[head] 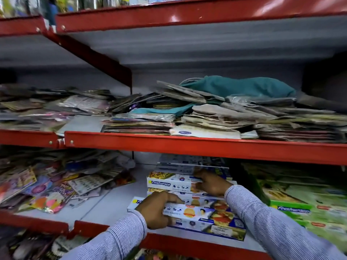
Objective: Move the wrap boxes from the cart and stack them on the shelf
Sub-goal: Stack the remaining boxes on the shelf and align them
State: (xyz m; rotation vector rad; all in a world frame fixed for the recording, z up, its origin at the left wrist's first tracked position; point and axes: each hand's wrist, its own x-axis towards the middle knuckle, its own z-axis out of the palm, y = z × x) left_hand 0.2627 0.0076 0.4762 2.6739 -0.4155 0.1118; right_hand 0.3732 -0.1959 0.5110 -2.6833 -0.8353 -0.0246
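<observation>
Two hands in view, both in striped sleeves. Left hand (156, 210) closes its grip over the left end of the front box (189, 215), fingers curled over the top edge, thumb below at the front face. Right hand (211, 183) rests on the stack (174, 182) just behind that box, fingers curled against the box fronts; whether this grip truly clamps a box I cannot tell.

Count of white-and-blue wrap boxes: one in the left grip, at least three stacked flat behind it under the right hand, more above them too blurred to count. Green boxes (308, 209): a pile right of the right hand, number unclear.

All sit on the lower shelf (105, 205), white deck with red front rail.

Orientation: front box lies flat, long axis running left to right along the shelf front, its right end skewed a little toward the camera. Printed face points up and forward. Stack boxes lie parallel to it, long axes also left to right.

Left of the left grip: loose foil packets (47, 186), uncounted. The shelf above holds flat paper piles (216, 113).
</observation>
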